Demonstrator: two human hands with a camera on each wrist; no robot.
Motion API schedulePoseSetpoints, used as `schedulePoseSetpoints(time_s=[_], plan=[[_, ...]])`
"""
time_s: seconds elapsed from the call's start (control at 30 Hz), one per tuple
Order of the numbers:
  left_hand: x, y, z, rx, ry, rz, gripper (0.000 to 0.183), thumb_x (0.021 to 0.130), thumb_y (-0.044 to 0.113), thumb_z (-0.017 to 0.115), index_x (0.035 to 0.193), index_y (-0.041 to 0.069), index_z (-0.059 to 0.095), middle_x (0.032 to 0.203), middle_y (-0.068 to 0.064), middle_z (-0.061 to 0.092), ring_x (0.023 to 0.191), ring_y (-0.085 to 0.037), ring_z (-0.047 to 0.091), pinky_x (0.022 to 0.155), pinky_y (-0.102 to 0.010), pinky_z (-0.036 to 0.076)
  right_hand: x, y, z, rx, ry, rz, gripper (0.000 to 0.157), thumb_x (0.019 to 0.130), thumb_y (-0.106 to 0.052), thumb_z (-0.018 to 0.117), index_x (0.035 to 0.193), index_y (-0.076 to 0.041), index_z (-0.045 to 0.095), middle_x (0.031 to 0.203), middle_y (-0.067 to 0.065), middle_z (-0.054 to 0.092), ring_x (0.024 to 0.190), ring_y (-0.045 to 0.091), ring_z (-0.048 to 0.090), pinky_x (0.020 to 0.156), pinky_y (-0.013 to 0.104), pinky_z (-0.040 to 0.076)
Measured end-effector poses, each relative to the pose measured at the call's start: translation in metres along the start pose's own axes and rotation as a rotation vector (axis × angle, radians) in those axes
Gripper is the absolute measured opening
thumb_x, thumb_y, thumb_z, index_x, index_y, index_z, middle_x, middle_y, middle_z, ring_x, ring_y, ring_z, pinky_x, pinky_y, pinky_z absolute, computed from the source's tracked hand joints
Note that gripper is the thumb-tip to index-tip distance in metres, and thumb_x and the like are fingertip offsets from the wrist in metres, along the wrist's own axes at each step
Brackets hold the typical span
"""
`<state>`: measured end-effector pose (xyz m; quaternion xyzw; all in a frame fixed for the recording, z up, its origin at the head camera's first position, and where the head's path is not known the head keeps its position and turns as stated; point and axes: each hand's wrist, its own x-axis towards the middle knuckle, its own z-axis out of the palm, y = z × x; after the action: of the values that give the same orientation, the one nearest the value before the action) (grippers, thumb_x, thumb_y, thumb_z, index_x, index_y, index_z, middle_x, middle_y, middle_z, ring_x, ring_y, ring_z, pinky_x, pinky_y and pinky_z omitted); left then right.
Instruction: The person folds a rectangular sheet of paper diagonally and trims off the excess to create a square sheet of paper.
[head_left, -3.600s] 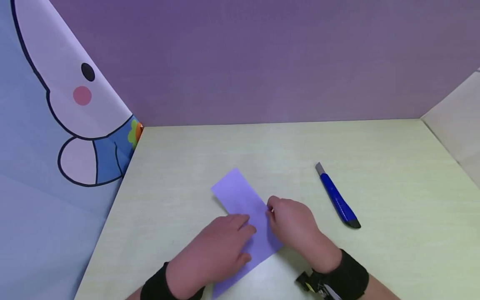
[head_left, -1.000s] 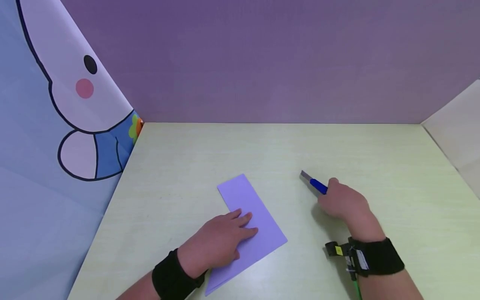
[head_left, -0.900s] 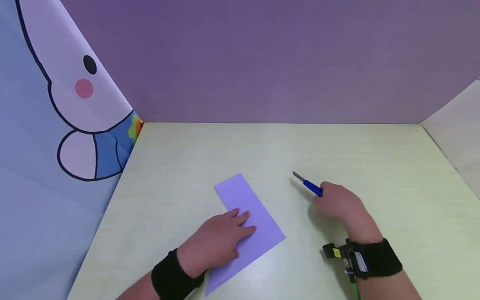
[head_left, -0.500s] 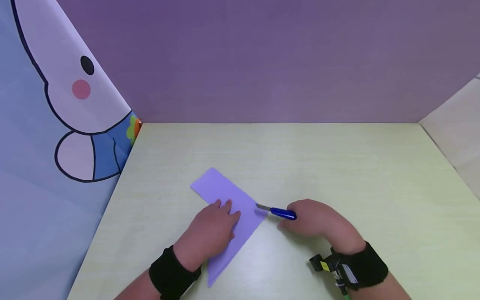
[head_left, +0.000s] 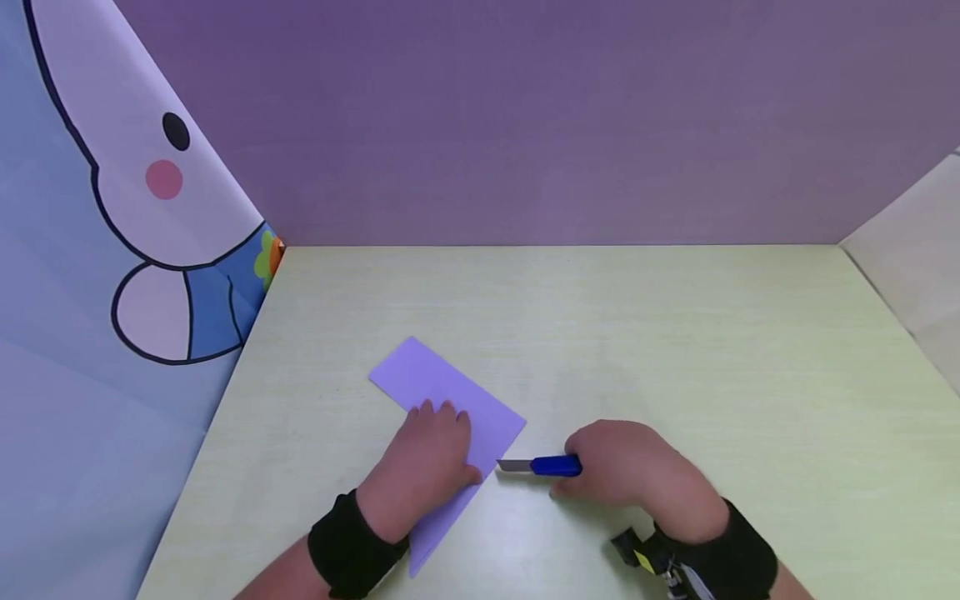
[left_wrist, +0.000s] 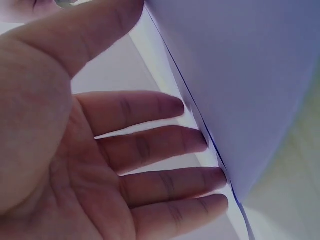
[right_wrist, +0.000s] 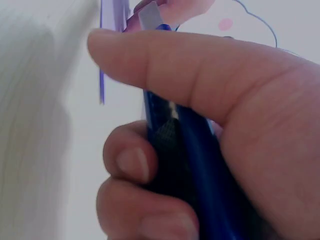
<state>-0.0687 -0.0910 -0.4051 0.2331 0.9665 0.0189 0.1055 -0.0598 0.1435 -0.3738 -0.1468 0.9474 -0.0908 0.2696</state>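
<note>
A folded sheet of purple paper [head_left: 491,412] lies slantwise on the table, one long folded edge facing lower right. My left hand [head_left: 420,471] rests across it, thumb at that lower right edge. In the left wrist view its fingers [left_wrist: 142,112] are extended, with tips close against the paper's layered edge [left_wrist: 220,85]. My right hand [head_left: 630,467] grips a blue utility knife [head_left: 553,466], its blade [head_left: 513,466] out and pointing left. The blade tip is at the paper's lower right edge, near the left thumb. In the right wrist view, thumb and curled fingers surround the dark blue handle [right_wrist: 200,160].
The pale wooden table [head_left: 675,333] extends behind and to the right of the hands. A purple wall panel [head_left: 555,125] stands at the back, a cartoon-printed blue panel [head_left: 180,308] at left and a white panel [head_left: 918,242] at right.
My right hand has left the paper, picked up the utility knife from the table and brought it left to the paper's edge. The paper has shifted left and turned under my left hand.
</note>
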Motion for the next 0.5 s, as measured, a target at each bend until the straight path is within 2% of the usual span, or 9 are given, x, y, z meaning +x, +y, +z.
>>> schedulePoseSetpoints(time_s=[0.13, 0.33, 0.5], plan=[[-0.002, 0.002, 0.001, 0.001, 0.04, -0.018, 0.071, 0.078, 0.05, 0.077, 0.12, -0.005, 0.061, 0.104, -0.015, 0.06, 0.099, -0.038, 0.056, 0.093, -0.053, 0.046, -0.001, -0.003, -0.001, -0.033, 0.0, 0.013, 0.03, 0.078, -0.044, 0.077, 0.071, -0.021, 0.059, 0.065, -0.005, 0.055, 0.062, 0.016, 0.05, 0.059, 0.034, 0.04], [-0.003, 0.002, 0.001, 0.097, 0.134, -0.008, 0.078, 0.073, 0.057, 0.077, 0.12, -0.003, 0.062, 0.097, -0.011, 0.061, 0.087, -0.031, 0.058, 0.083, -0.043, 0.048, -0.002, 0.002, -0.007, -0.039, 0.016, 0.067, 0.03, 0.08, -0.041, 0.074, 0.072, -0.018, 0.057, 0.066, -0.003, 0.055, 0.063, 0.017, 0.05, 0.057, 0.034, 0.04], [-0.002, 0.003, 0.0, 0.134, 0.133, -0.033, 0.075, 0.069, 0.06, 0.079, 0.112, 0.0, 0.065, 0.09, -0.009, 0.057, 0.083, -0.028, 0.057, 0.077, -0.04, 0.049, -0.002, 0.009, -0.011, -0.04, 0.03, 0.102, 0.032, 0.08, -0.043, 0.074, 0.074, -0.017, 0.057, 0.067, -0.003, 0.055, 0.063, 0.017, 0.05, 0.057, 0.033, 0.039]])
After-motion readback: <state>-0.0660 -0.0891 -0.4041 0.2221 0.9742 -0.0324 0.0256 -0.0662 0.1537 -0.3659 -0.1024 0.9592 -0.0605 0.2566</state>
